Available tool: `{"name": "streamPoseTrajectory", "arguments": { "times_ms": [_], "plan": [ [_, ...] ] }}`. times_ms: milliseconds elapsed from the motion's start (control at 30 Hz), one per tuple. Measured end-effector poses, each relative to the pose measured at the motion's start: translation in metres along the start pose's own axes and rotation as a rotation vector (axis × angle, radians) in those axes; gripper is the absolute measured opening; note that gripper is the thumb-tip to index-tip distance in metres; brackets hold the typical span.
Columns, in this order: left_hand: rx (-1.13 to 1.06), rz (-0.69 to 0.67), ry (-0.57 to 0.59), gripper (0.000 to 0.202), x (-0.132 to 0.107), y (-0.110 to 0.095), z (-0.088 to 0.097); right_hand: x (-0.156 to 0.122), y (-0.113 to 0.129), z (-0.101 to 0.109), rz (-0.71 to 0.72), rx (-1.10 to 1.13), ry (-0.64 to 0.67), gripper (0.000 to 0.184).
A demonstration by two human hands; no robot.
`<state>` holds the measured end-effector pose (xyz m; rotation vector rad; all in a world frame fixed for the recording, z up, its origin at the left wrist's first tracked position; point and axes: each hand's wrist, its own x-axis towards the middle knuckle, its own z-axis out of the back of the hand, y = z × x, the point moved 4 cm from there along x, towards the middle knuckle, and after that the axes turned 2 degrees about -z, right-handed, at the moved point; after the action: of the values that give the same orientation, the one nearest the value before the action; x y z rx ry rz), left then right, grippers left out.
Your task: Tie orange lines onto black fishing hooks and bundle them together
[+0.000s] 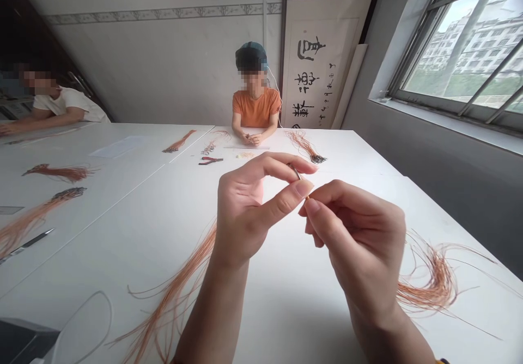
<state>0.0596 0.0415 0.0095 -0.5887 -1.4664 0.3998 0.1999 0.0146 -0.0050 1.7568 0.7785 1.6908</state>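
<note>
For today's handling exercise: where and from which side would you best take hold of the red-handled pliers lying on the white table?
Grip the pliers by the two red handles, probably coming from above: they lie flat on the table, handles pointing right, bare tabletop around them. The dark jaw end at the left is thinner and harder to hold.

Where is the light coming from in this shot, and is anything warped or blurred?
Head view: daylight enters from the window at right, leaving the white table bright with soft shadows; wide-lens distortion bends the table edges and window frame; the left hand and right hand are sharp, pinching a small metal piece; faces are pixelated.
</note>
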Motion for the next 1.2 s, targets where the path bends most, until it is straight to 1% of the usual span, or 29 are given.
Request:
{"name": "streamPoseTrajectory", "arguments": {
  "times_ms": [100,300,500,700,933,1100,1200],
  "plan": [
    [-0.001,0.012,0.004,0.013,0.0003,0.0013,0.0016,0.0007,-0.0004,0.0002,0.001,-0.003,0.002,0.025],
    [-0.041,-0.020,0.018,0.015,0.0006,0.0022,0.0012,0.0004,-0.0006,0.0008,0.008,0.004,0.005,0.026],
    [-0.045,-0.036,-0.016,0.015,0.0005,0.0002,-0.0007,-0.0004,-0.0031,-0.0001,-0.019,-0.002,0.010,0.027],
    [-0.022,0.002,-0.035,0.015,0.0000,0.0009,-0.0007,0.0005,-0.0042,0.0008,-0.032,0.003,0.006,0.027],
    [-0.026,0.031,-0.026,0.016,0.0002,0.0011,-0.0006,0.0023,-0.0051,0.0002,-0.029,-0.011,0.012,0.028],
    [-0.019,0.053,-0.043,0.015,-0.0001,-0.0001,-0.0007,0.0024,-0.0040,-0.0006,-0.014,-0.028,0.008,0.027],
    [-0.016,0.084,-0.038,0.014,0.0008,-0.0003,-0.0005,0.0045,-0.0075,-0.0024,-0.024,-0.026,0.017,0.029]
  ]
}}
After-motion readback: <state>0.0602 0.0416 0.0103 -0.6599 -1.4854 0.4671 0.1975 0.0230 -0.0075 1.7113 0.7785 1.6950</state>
